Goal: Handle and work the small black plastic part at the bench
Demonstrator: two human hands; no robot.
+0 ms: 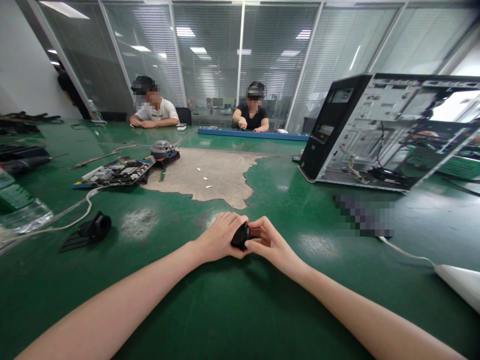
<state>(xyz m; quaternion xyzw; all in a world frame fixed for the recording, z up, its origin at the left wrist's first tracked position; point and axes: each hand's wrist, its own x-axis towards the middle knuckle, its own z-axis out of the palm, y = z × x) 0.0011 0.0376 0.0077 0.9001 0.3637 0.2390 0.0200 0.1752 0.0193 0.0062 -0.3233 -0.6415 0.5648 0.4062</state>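
My left hand (221,236) and my right hand (270,241) meet over the green table (232,310), just in front of me. Both are closed around a small black plastic part (241,236) held between them. My left fingers curl over its left side. My right fingers pinch its right end. Most of the part is hidden by my fingers.
An open computer case (386,132) lies on its side at the right. A circuit board (116,172) and a round fan part (164,150) lie at the left, with a black plastic piece (90,230) and a white cable (71,212) nearer. Two people sit at the table's far side.
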